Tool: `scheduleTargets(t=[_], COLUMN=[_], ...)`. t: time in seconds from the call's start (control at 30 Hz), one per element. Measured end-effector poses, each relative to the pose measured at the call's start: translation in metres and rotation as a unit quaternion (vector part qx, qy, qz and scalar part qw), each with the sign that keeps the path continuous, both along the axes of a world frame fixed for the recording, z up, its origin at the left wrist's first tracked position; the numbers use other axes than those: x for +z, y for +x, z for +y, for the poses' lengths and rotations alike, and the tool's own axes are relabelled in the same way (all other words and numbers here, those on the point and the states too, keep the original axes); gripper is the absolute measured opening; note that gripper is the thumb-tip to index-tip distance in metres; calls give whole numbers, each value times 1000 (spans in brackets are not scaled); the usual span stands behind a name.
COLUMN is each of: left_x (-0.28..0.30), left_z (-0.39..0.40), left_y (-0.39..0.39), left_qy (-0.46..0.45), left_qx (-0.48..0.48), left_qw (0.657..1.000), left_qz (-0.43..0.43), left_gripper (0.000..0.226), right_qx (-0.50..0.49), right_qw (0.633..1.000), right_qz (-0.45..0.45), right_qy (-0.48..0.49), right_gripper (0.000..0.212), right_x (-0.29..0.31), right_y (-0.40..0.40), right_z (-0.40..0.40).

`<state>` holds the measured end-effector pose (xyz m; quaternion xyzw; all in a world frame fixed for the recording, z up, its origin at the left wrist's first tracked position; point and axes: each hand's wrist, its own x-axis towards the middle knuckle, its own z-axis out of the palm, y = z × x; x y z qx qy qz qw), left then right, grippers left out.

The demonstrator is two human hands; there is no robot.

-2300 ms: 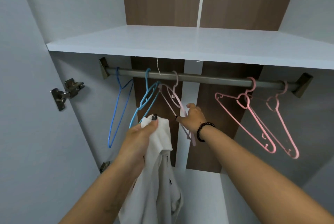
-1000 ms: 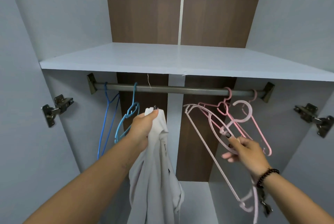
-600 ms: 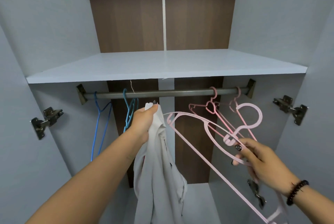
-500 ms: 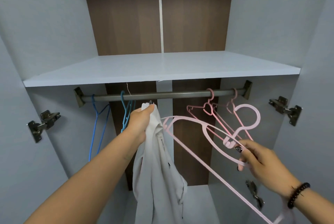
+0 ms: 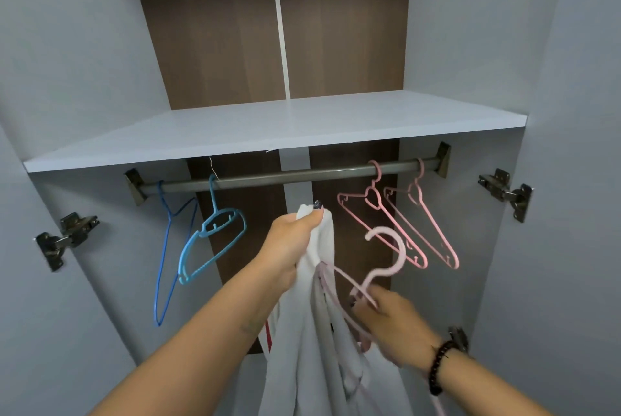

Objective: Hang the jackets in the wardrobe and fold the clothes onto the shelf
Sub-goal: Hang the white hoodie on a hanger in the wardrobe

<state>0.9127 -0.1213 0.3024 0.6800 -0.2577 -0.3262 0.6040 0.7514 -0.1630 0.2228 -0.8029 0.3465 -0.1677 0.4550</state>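
Under the rail (image 5: 285,175), left hand (image 5: 289,247) pinching white jacket (image 5: 319,348), right hand (image 5: 391,321) clutching pale pink hanger (image 5: 386,267) between hanging hangers (image 5: 396,224).

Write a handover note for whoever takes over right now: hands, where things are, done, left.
Left hand: pinches the top of the white jacket, held up below the rail.
Right hand: grips the pale pink hanger at its neck, hook up, one end going into the jacket.
On the rail: two blue hangers left, two pink hangers right, all bare.
Shelf: nothing folded on it.
Done: nothing hung.
Left: seat the jacket on the hanger, hook it on the rail, then fold clothes.
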Motion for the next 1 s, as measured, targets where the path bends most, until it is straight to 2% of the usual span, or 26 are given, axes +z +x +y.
scheduleTargets(t=[0.07, 0.23, 0.33, 0.37, 0.47, 0.57, 0.63, 0.7, 0.77, 0.87, 1.0], left_x=[-1, -8, -37, -49, -67, -72, -72, -73, -78, -97, -106], left_z=[4, 22, 31, 33, 31, 27, 24, 18, 12, 5, -2], left_y=[-6, -14, -26, -28, -20, -4, 6, 13, 16, 9, 10], left_qy=[0, -41, -13, -20, -66, -53, -39, -5, 19, 24, -27], left_qx=[4, -4, -6, 14, 117, 126, 82, 38, 7, -29, 13], left_qw=[1000, 999, 993, 989, 979, 938, 885, 854, 862, 886, 937], left_qz=[-1, -7, -116, -143, -154, -317, -456, -518, -507, -462, -348], left_gripper=[30, 24, 23, 21, 19, 44, 53, 58, 67, 74, 39], right_qx=[9, -35, -56, -54, -32, -8, -3, -5, -15, -13, 14], right_qw=[999, 998, 993, 993, 994, 995, 996, 995, 993, 994, 997], right_qz=[10, -56, -103, -109, -102, -81, -86, -101, -115, -108, -40], right_qy=[41, 5, 1, 2, -23, -51, -33, -3, 17, -8, -61], right_gripper=[26, 28, 24, 24, 29, 29, 26, 26, 28, 27, 23], right_x=[-11, -12, -9, -10, -9, -4, -2, -1, -2, 3, 18], right_y=[5, 4, -1, -4, -12, -21, -25, -25, -22, -13, 6], right_z=[3, -3, -4, -5, -10, -21, -27, -28, -30, -39, -59])
